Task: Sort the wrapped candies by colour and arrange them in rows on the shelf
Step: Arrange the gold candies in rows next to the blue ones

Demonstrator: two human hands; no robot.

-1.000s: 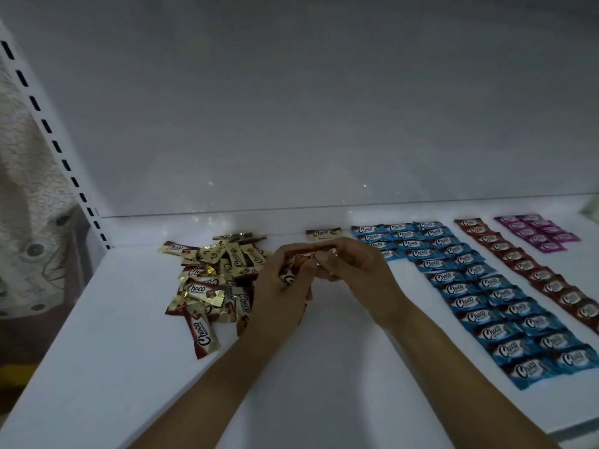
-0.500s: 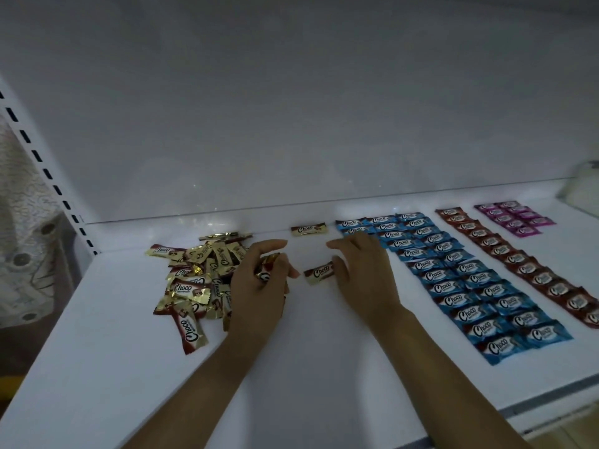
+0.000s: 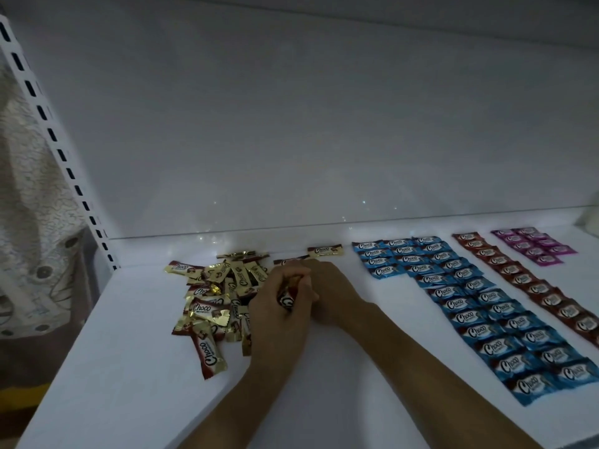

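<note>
Curling round a small bunch of held candies in gold and brown, the grip of the left hand was closed on them, and 1 wrapper's white logo showed between thumb and fingers with its long axis running roughly from near to far. The right hand lay just beside it, touching it, with fingers reaching toward the back of the shelf. Whether that grip pinched anything or only rested could not be told, since the fingertips were hidden behind the knuckles. Just beyond both hands a loose candy showed only its dark far edge, lying crosswise, left to right. A little further back and to its right sat a laid gold candy, also crosswise and near the back wall, which looked like the start of a new row. The right hand seemed the nearer of the 2 to that start, so the next placement probably fell to it, with each piece turned crosswise and set toward the front from that one. To the left of the left hand, and partly under it, the unsorted pile lay jumbled, its glossy gold and brown wrappers pointing every way and overlapping. Well to the right ran the blue candies, 3 abreast at the back and 2 abreast nearer the front. Beyond them came the dark red candies in a long line, then the pink candies in 2 short columns.
</note>
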